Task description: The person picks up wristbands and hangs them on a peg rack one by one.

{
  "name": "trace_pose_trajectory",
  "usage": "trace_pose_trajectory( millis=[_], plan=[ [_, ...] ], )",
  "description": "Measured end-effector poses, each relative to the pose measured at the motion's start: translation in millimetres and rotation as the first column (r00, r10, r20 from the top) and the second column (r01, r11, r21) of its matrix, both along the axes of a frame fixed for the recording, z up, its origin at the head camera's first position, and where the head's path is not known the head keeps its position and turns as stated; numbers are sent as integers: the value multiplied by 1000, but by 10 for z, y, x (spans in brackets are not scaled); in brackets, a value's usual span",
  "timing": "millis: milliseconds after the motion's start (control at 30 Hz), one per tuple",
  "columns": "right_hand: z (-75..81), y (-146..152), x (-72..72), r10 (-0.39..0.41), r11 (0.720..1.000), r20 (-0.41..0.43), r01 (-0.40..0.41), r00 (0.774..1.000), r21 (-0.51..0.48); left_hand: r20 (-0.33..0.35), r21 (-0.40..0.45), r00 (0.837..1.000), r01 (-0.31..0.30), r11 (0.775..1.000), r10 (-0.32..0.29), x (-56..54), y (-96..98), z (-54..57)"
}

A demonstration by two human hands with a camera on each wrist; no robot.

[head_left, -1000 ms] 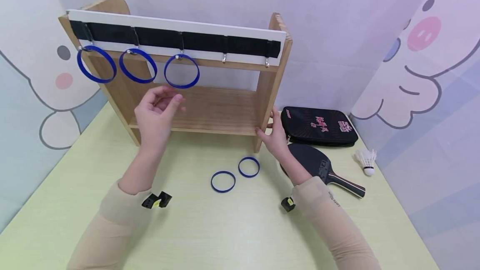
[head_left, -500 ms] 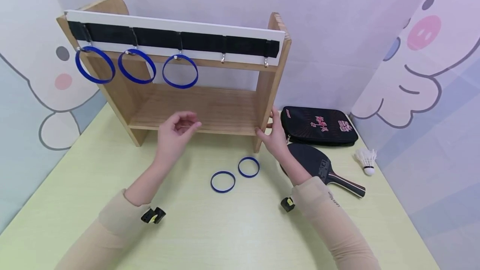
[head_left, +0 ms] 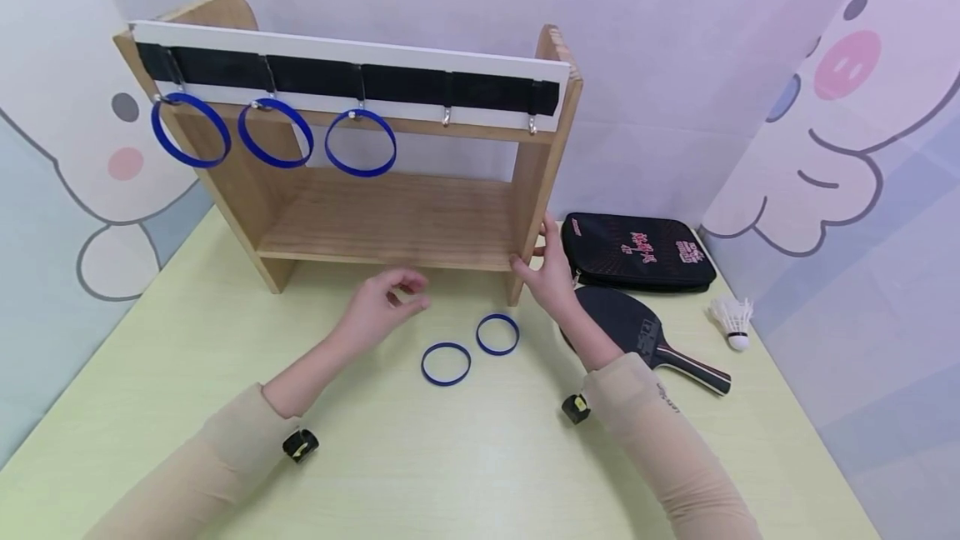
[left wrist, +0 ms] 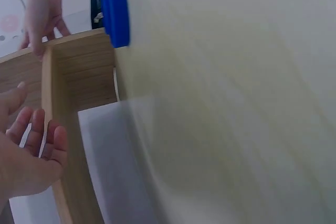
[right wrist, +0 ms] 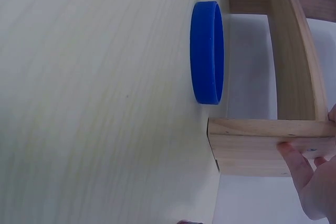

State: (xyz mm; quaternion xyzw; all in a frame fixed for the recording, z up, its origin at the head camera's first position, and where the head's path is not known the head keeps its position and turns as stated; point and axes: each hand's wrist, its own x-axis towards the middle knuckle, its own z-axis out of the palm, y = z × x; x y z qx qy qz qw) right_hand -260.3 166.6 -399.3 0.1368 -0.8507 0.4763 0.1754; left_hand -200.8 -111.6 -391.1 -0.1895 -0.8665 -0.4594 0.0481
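Observation:
My left hand (head_left: 378, 307) is held over the table in front of the shelf, fingers loosely bent, with nothing in it. Two blue rings lie flat on the table to its right: the nearer ring (head_left: 446, 384) and the farther ring (head_left: 498, 353). With the right hand (head_left: 553, 273) I grip the right side panel of the wooden shelf (head_left: 405, 215), thumb at its front edge and fingers on the outer side. Three more blue rings hang from the left hooks: a left ring (head_left: 191, 164), a middle ring (head_left: 276, 164) and a third ring (head_left: 362, 174).
Two hooks at the right, one hook (head_left: 447, 117) and the end hook (head_left: 532, 125), carry no ring. Right of the shelf are a black zipped case (head_left: 637, 252), a table tennis bat (head_left: 618, 319) and a shuttlecock (head_left: 732, 323). Walls stand behind and at both sides.
My left hand has come down and to the right, from below the hanging rings to above the table near the two loose rings. The right hand stays on the shelf's side panel.

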Motion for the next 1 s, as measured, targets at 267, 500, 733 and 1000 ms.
trace_pose_trajectory(
  millis=[267, 500, 733, 1000],
  plan=[
    [3, 2, -2, -2, 1000, -2, 2, 1000, 0, 58, -176, 990, 140, 974, -131, -72, -7, -185],
    [-15, 6, -13, 2, 1000, 2, -2, 1000, -1, 53, -301, 968, 250, 920, -245, -134, 18, -312],
    [-1, 2, -5, 1, 1000, -2, -1, 1000, 4, 11, -394, 936, 328, 859, -353, -148, 70, -356],
    [-1, 0, -6, 1, 1000, 9, -1, 1000, -3, 101, -384, 911, 407, 828, -401, -186, 117, -404]
  ],
)
